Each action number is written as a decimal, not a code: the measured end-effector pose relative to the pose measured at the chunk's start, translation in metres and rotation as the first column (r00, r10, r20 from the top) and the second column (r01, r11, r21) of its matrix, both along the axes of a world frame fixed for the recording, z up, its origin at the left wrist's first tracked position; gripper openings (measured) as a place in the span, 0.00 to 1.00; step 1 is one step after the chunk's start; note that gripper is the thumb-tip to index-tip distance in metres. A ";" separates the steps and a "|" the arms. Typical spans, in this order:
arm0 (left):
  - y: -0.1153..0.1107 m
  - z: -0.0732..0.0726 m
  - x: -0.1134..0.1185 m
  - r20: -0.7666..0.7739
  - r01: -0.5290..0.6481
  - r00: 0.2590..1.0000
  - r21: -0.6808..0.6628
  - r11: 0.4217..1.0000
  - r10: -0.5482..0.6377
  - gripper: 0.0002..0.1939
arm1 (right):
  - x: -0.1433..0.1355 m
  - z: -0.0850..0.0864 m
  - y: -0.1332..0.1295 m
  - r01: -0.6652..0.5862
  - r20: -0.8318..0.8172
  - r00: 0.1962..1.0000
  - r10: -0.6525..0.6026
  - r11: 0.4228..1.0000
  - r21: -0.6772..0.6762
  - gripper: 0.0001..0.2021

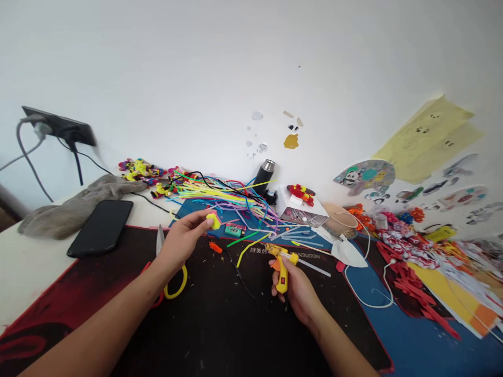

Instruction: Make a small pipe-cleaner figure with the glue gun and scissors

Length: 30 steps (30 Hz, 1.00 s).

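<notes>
Hand-held pieces and supplies on a worktop (23, 277). The left hand (183, 238) has its grip pinching a small, fuzzy yellow piece (213, 221) between thumb and fingers, raised above the mat. The right hand (296, 290) has its grip wrapped around the handle of a smooth plastic glue gun (282, 281), nozzle angled up and leftward. Behind, a white box (302, 215) shows small contents through its greyish front, too indistinct to name; a fuzzy red-and-yellow figure (302, 193) lies on top. Beside it leans a black cylindrical flask (262, 177) with a metallic top, its contents hidden. Slender, multicoloured chenille stems (223, 192) form a loose heap. Scissors (185, 280) with red and yellow handles lie on the dark mat (220, 330), partly beneath the left forearm.
</notes>
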<state>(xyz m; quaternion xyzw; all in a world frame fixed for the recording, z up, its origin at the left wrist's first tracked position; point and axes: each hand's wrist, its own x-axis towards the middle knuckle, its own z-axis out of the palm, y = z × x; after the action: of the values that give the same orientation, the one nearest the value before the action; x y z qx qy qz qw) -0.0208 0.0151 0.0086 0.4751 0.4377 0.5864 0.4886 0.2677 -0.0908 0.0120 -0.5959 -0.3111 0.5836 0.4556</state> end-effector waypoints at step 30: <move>-0.002 0.007 0.000 -0.009 0.006 1.000 0.020 1.000 -0.006 0.30 | -0.064 -0.011 0.025 -0.583 0.949 0.263 0.172 0.812 0.014 0.10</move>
<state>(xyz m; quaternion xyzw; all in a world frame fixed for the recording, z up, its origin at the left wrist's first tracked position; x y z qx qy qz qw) -0.0208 0.0126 0.0156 0.4839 0.4329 0.5870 0.4836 0.2037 -0.0660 0.0009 -0.6245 -0.7472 0.1735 0.1469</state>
